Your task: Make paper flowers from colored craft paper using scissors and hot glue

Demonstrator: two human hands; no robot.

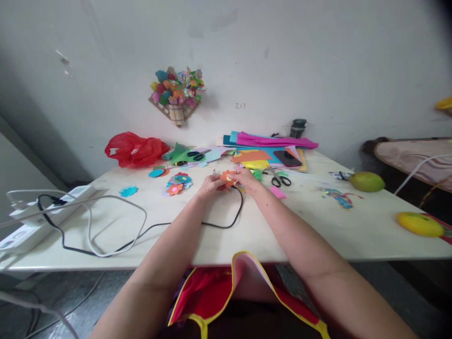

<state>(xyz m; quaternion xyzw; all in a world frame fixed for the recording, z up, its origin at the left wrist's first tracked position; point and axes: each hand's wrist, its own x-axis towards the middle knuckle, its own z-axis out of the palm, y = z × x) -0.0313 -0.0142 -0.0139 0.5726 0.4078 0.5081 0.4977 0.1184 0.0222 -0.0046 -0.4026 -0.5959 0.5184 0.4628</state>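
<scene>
Between my two hands, at the middle of the table, is an orange paper flower with a small yellowish centre. My left hand pinches its left edge. The fingers of my right hand close on its right side. Just below, a black cord runs out from near my hands. To the left lies a cluster of paper flowers in blue, orange and pink, with a single blue paper flower farther left. Black-handled scissors lie open to the right of my right hand, close to a pink paper piece.
A white power strip with looping cables is on the left. Behind my hands are a red plastic bag, another pair of scissors, coloured sheets and a phone. Green and yellow fruit lie right.
</scene>
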